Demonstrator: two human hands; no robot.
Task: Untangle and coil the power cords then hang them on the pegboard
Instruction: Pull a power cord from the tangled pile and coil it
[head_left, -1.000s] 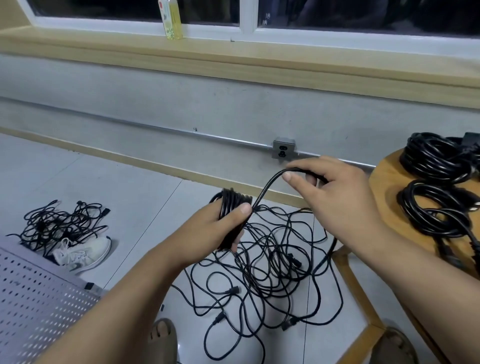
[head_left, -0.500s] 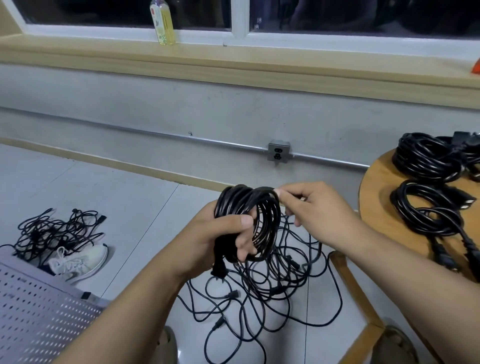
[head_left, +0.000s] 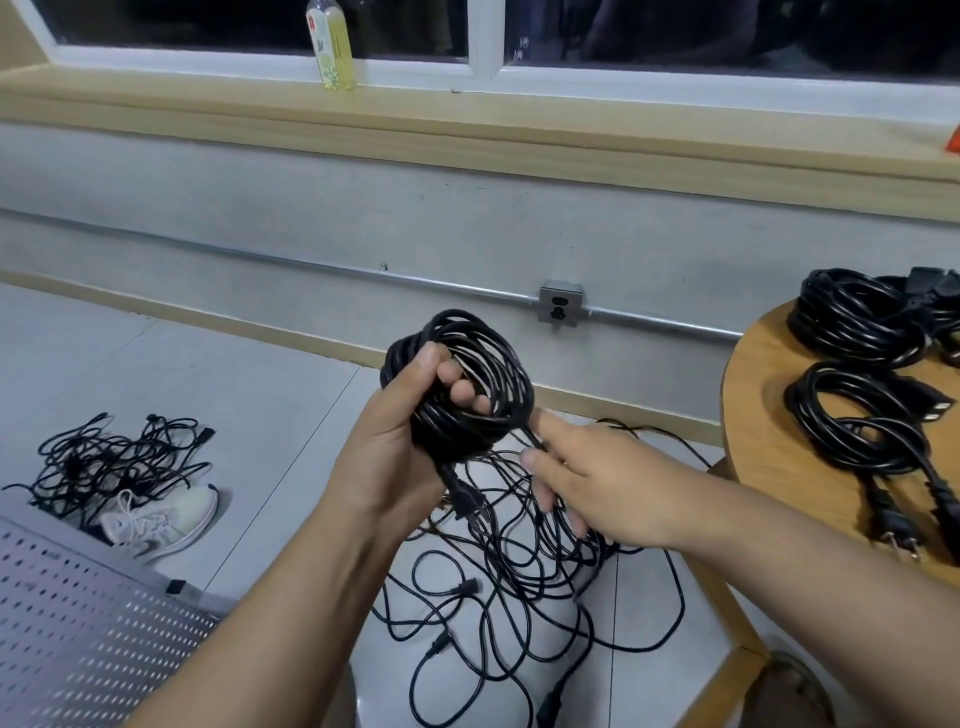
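Note:
My left hand (head_left: 400, 447) grips a black coiled power cord (head_left: 483, 384) in front of me, fingers curled through the loops, and the cord's plug (head_left: 465, 501) hangs below the palm. My right hand (head_left: 597, 478) is just right of and below the coil and pinches the cord's free strand (head_left: 532, 436) between thumb and forefinger. Under both hands a tangle of black cords (head_left: 519, 587) lies on the tiled floor. The grey pegboard (head_left: 78, 618) lies at the bottom left.
Coiled black cords (head_left: 862, 415) rest on a round wooden table (head_left: 763, 457) at the right. A second cord tangle (head_left: 114, 457) and a white shoe (head_left: 161, 519) lie at the left. A wall socket (head_left: 560, 310) and a bottle (head_left: 332, 47) on the sill are ahead.
The coil has grown by another loop and turned more face-on. My right hand has dropped from the top of the coil to below its right side, following the strand.

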